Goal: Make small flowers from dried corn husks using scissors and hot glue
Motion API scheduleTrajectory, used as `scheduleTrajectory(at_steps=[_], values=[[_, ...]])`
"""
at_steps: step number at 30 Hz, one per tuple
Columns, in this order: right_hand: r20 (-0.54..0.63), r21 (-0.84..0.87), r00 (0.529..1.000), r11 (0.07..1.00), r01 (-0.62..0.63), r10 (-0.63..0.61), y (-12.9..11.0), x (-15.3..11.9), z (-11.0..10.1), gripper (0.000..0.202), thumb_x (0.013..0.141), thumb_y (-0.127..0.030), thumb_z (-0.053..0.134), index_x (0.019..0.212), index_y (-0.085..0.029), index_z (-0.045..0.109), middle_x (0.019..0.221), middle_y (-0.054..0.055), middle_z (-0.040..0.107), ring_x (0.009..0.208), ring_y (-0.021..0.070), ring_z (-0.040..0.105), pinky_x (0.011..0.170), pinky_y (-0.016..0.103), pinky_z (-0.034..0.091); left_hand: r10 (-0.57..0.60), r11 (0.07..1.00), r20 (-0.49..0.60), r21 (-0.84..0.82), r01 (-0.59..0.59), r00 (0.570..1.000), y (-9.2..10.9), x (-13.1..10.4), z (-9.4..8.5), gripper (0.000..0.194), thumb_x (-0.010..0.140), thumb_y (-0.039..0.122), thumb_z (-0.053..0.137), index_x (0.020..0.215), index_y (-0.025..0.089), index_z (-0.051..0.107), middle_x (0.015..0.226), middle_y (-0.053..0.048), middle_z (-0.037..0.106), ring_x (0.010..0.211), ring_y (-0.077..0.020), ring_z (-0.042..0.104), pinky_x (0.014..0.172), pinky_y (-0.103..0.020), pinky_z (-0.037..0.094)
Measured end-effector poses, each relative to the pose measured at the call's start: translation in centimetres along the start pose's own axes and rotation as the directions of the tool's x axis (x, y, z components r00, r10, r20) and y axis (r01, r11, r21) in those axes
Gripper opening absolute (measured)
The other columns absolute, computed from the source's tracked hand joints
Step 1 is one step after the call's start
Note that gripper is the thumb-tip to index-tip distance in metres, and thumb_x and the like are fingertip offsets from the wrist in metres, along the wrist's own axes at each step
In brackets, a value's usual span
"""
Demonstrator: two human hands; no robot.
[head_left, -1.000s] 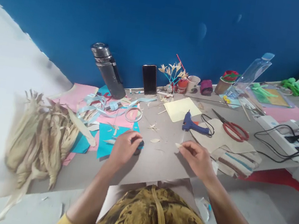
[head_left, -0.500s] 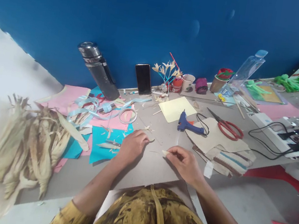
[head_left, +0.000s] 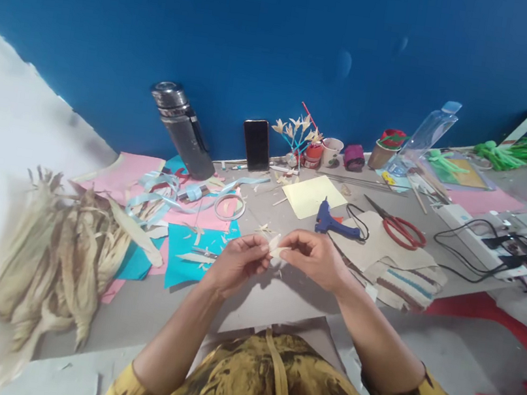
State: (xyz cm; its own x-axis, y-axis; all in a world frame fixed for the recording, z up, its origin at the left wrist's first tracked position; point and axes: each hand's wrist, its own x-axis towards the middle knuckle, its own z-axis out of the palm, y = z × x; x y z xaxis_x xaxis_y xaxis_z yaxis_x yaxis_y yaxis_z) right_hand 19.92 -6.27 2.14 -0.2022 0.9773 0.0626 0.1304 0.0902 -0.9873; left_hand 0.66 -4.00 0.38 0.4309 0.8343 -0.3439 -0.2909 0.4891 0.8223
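Observation:
My left hand and my right hand meet above the grey table, fingertips almost touching. Between them are small cream corn husk pieces. The right thumb and fingers pinch one piece; the left fingers are closed at its other side on a pale bit, partly hidden by the fingertips. Small husk scraps lie just beyond the hands. To the left, a blue sheet carries more cut scraps. A blue glue gun rests beyond my right hand.
Dried corn husks are heaped at the left edge. Red-handled scissors lie on cloth at right. A dark flask, a phone and husk flowers stand along the wall. A power strip with cables sits far right.
My left hand has lifted off the table and moved right, my right hand left and up, so they now meet at the husk piece. The view has shifted slightly.

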Motion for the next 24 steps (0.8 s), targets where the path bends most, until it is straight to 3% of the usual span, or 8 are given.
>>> scheduleTrajectory(at_steps=[5, 12, 16, 19, 24], values=[[-0.009, -0.130, 1.000, 0.991, 0.019, -0.020, -0.3, 0.2, 0.0, 0.013, 0.078, -0.026, 0.066, 0.083, -0.014, 0.070, 0.066, -0.002, 0.062, 0.056, 0.0083, 0.044, 0.053, 0.021, 0.035, 0.007, 1.000, 0.020, -0.018, -0.006, 1.000, -0.1, -0.5, 0.1, 0.029, 0.066, 0.028, 0.086, 0.077, 0.013, 0.064, 0.065, -0.003, 0.067, 0.054, -0.0093, 0.058, 0.050, -0.019, 0.042], [-0.002, -0.186, 0.999, 0.982, 0.034, -0.035, -0.5, -0.1, 0.4, 0.010, 0.080, -0.025, 0.065, 0.082, -0.016, 0.069, 0.066, -0.002, 0.062, 0.055, 0.0087, 0.043, 0.051, 0.021, 0.033, 0.034, 0.999, 0.011, 0.009, -0.035, 0.999, -0.1, -1.2, 0.4, 0.030, 0.061, 0.026, 0.089, 0.075, 0.013, 0.065, 0.062, -0.002, 0.065, 0.053, -0.0100, 0.057, 0.048, -0.020, 0.041], [-0.057, -0.199, 0.997, 0.980, 0.034, -0.046, -0.4, -0.3, 0.5, 0.016, 0.079, -0.025, 0.067, 0.092, -0.016, 0.069, 0.072, -0.002, 0.062, 0.057, 0.0092, 0.046, 0.055, 0.022, 0.037, 0.036, 0.998, -0.016, -0.043, -0.036, 0.999, -0.5, -1.4, 0.5, 0.031, 0.060, 0.023, 0.090, 0.074, 0.015, 0.064, 0.058, 0.001, 0.061, 0.052, -0.0091, 0.054, 0.049, -0.020, 0.041], [-0.112, -0.081, 0.994, 0.997, -0.006, -0.003, -0.1, -0.4, 0.9, 0.027, 0.078, -0.031, 0.071, 0.100, -0.017, 0.067, 0.080, 0.001, 0.064, 0.061, 0.0104, 0.050, 0.058, 0.023, 0.041, 0.026, 0.988, -0.001, -0.155, -0.026, 1.000, -0.9, -1.4, 0.6, 0.031, 0.061, 0.024, 0.090, 0.073, 0.015, 0.063, 0.061, 0.001, 0.060, 0.054, -0.0084, 0.054, 0.049, -0.018, 0.039], [-0.023, 0.236, 0.998, 0.971, -0.047, 0.054, 0.4, -0.7, 2.6, 0.029, 0.076, -0.042, 0.076, 0.085, -0.016, 0.067, 0.073, 0.001, 0.063, 0.063, 0.0124, 0.055, 0.058, 0.025, 0.042, 0.041, 0.973, -0.012, -0.226, -0.043, 0.999, -1.5, -1.3, 0.8, 0.030, 0.061, 0.023, 0.090, 0.071, 0.014, 0.063, 0.060, 0.002, 0.057, 0.053, -0.0066, 0.051, 0.050, -0.017, 0.038]])
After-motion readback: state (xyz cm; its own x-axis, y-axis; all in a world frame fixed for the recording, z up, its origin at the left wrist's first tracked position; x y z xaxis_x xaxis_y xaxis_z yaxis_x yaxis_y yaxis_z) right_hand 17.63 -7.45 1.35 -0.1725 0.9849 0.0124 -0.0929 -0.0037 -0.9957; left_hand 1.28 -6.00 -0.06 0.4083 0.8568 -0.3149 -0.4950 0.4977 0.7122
